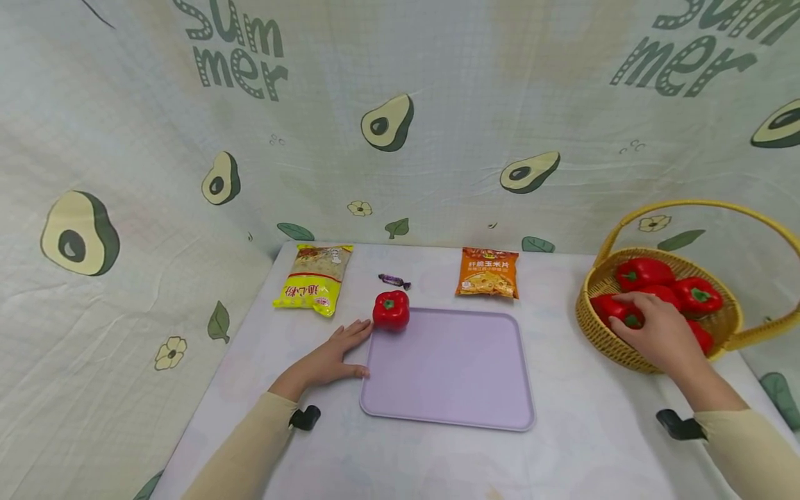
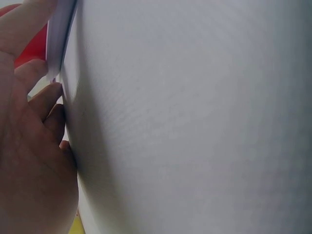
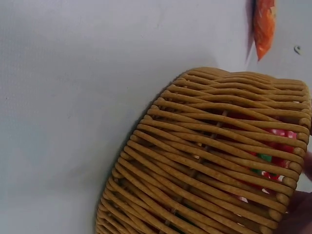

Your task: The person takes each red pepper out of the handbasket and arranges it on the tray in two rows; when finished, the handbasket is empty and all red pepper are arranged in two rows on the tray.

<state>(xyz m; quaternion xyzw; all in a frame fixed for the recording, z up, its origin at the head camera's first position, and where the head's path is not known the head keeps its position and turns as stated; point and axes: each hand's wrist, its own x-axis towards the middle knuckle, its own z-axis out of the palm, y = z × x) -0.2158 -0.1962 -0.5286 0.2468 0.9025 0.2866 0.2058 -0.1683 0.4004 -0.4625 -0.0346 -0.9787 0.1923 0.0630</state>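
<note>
My left hand [image 1: 340, 355] lies on the table at the left side of a lilac tray [image 1: 450, 368], fingers spread, fingertips and thumb at the tray's rim. One red bell pepper [image 1: 391, 310] sits upright on the tray's far left corner, close to those fingertips. Over at the right, my right hand [image 1: 662, 333] reaches into a yellow wicker basket [image 1: 609, 351] and grips a red pepper [image 1: 606, 307] near its left wall, thumb and fingers on either side. Several more red peppers [image 1: 645, 273] lie around it. The basket's weave hides most of this hand in the right wrist view.
Behind the tray lie a yellow food bag [image 1: 315, 278], a small purple wrapped candy [image 1: 394, 281] and an orange snack packet [image 1: 488, 273]. The basket's tall handle [image 1: 700, 203] arches over it. A printed cloth [image 1: 437, 208] hangs along the table's back and left.
</note>
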